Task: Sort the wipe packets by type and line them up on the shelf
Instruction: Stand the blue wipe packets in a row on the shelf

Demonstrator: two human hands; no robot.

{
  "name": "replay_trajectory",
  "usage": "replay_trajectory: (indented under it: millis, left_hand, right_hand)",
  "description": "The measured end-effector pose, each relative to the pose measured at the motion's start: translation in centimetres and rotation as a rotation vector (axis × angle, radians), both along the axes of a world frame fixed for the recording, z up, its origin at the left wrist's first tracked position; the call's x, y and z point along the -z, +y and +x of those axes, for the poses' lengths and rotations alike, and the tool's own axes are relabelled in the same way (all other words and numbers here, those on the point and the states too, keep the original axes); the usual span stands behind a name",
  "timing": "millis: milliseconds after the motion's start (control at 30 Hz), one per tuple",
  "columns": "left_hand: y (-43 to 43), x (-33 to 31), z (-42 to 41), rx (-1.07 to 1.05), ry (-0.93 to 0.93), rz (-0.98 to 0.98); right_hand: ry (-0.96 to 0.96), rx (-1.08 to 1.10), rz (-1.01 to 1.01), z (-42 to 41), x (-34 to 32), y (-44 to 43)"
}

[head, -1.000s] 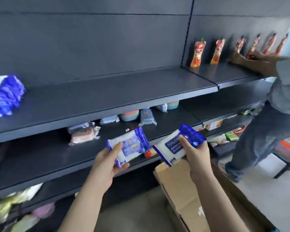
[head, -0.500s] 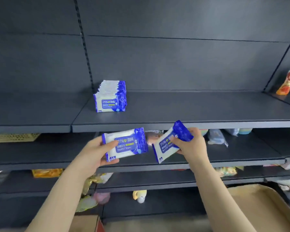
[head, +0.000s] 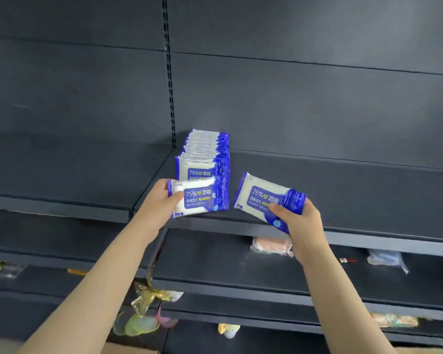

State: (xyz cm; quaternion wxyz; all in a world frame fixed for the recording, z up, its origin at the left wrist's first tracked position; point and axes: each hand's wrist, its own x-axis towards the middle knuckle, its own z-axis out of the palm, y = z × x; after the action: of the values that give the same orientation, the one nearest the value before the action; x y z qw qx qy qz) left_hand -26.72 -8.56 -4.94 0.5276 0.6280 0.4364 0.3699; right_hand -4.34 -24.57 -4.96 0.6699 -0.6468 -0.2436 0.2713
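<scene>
My left hand [head: 161,200] grips a blue and white alcohol wipe packet [head: 202,198] by its left end, right in front of a row of several like packets [head: 205,154] standing upright on the dark shelf [head: 343,195]. My right hand [head: 299,218] pinches a second wipe packet [head: 264,198] by its lower right end. That packet tilts down to the right above the shelf's front edge, a little right of the row.
The dark shelf stretches far to the right of the row. Lower shelves hold wrapped goods: a pinkish pack [head: 271,247], a bluish pack [head: 386,260], and crinkled yellow and green wrappers [head: 149,300] at lower left.
Both hands have risen with their packets from below the shelf edge up to shelf level. The left packet now sits just before the row. The view has drawn closer to the shelf.
</scene>
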Motion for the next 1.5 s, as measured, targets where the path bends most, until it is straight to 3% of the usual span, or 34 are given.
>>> replay_trajectory:
  millis: [167, 300, 433, 600, 733, 900, 1033, 1200, 1500]
  left_hand:
    - [4.2, 0.9, 2.6, -0.078, 0.013, 0.111]
    - [6.4, 0.9, 3.5, -0.158, 0.141, 0.272]
    - [7.9, 0.5, 3.6, -0.170, 0.172, 0.301]
    - [9.4, 0.7, 3.1, -0.137, 0.133, 0.312]
    - [10.5, 0.6, 2.4, -0.089, -0.030, 0.216]
    - [11.3, -0.1, 1.3, 0.015, -0.037, 0.179]
    - [11.6, 0.5, 0.4, 0.204, 0.206, 0.381]
    - [11.8, 1.9, 0.0, 0.233, 0.750, 0.937]
    - [12.5, 2.2, -0.2, 0.226, 0.843, 1.107]
  right_hand:
    - [0.001, -0.103, 0.045, 2.7, 1.1, 4.5]
    - [-0.113, -0.252, -0.007, 3.0, 1.8, 7.4]
    - [-0.227, -0.318, -0.023, 1.6, 2.3, 10.0]
    - [-0.555, -0.232, 0.013, -0.8, 3.4, 13.3]
    - [-0.603, -0.117, 0.008, -2.6, 4.1, 15.3]
    - [-0.643, -0.006, -0.088, -4.5, 4.2, 16.8]
    - [-0.667, 0.057, -0.110, -5.2, 4.3, 16.7]
    - [-0.695, 0.111, -0.133, -5.6, 4.2, 16.4]
    - [-0.653, 0.074, -0.148, -6.7, 4.0, 15.9]
